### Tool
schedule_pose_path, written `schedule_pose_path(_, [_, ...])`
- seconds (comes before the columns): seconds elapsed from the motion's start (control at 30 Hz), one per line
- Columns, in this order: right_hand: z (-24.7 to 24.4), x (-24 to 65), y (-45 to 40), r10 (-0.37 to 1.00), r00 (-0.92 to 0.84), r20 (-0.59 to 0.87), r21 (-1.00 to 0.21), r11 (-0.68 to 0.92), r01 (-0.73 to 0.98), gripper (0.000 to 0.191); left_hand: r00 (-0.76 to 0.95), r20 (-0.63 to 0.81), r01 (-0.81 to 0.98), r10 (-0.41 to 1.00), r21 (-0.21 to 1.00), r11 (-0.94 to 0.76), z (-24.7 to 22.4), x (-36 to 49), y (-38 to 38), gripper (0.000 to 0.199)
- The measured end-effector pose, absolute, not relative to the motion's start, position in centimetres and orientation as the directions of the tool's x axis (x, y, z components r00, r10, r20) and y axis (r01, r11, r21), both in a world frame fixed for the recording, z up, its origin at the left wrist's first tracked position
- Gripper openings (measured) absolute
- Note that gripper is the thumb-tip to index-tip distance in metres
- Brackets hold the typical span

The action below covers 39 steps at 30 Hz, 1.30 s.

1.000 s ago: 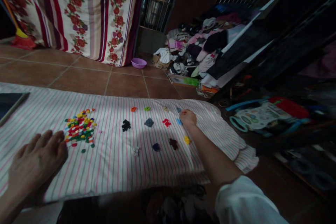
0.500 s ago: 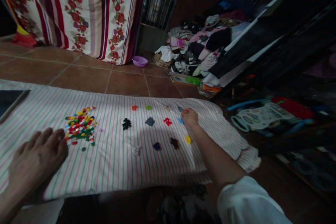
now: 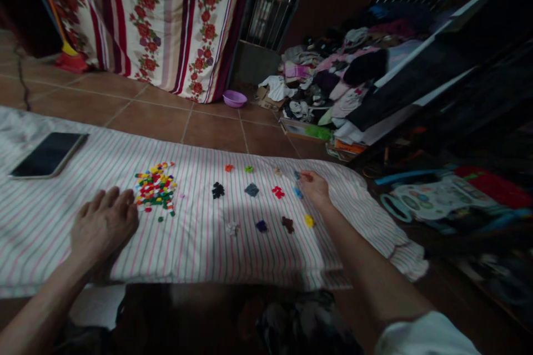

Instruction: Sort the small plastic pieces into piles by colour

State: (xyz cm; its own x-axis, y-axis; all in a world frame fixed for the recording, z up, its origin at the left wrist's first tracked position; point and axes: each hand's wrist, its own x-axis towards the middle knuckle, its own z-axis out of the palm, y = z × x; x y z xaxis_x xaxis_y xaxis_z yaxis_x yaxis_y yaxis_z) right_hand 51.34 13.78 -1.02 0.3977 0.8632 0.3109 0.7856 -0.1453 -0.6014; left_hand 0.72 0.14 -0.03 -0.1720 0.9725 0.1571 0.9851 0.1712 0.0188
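My left hand point(image 3: 104, 223) lies palm down on the striped cloth point(image 3: 191, 255), fingers stretched out. Its fingertips are beside a mixed heap of small coloured pieces point(image 3: 156, 188), mostly red, green, yellow and white. At the far right of the sorted piles, my right hand point(image 3: 316, 187) has thumb and fingers pinched together over a small blue-grey pile point(image 3: 297, 175); whatever is between the fingertips is too small to make out. Just below those fingertips lies a light blue pile point(image 3: 297, 192). Nearby are a red pile point(image 3: 278, 192), a beige pile point(image 3: 277, 171) and a yellow pile point(image 3: 308, 221).
More single-colour piles lie in rows, among them black point(image 3: 217, 190), dark grey point(image 3: 251, 189) and brown point(image 3: 287, 224). A tablet-like device point(image 3: 49, 154) rests at the left. Beyond the cloth are a purple basin point(image 3: 235, 99) and heaped clothes point(image 3: 328, 75).
The view has swung left, bringing the whole device into sight. Both hands stay in nearly the same places beside the heap and the blue-grey pile.
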Motion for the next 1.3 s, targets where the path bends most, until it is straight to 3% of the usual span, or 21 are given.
schedule_pose_path(0.27, [1.6, 40.3, 12.4, 0.917, 0.084, 0.390, -0.639, 0.204, 0.742, 0.026, -0.205, 0.183, 0.979, 0.962, 0.022, 0.204, -1.2, 0.4, 0.3, 0.049])
schedule_pose_path(0.6, [1.1, 27.2, 8.7, 0.884, -0.385, 0.266, -0.643, 0.460, 0.613, 0.022, -0.140, 0.212, 0.990, 0.967, 0.026, 0.138, -2.2, -0.4, 0.6, 0.050])
schedule_pose_path(1.3, [-1.5, 18.3, 10.1, 0.876, -0.462, 0.138, -0.556, 0.455, 0.696, 0.021, -0.118, 0.225, 0.993, 0.967, 0.054, 0.108, -3.0, -1.3, 0.6, 0.050])
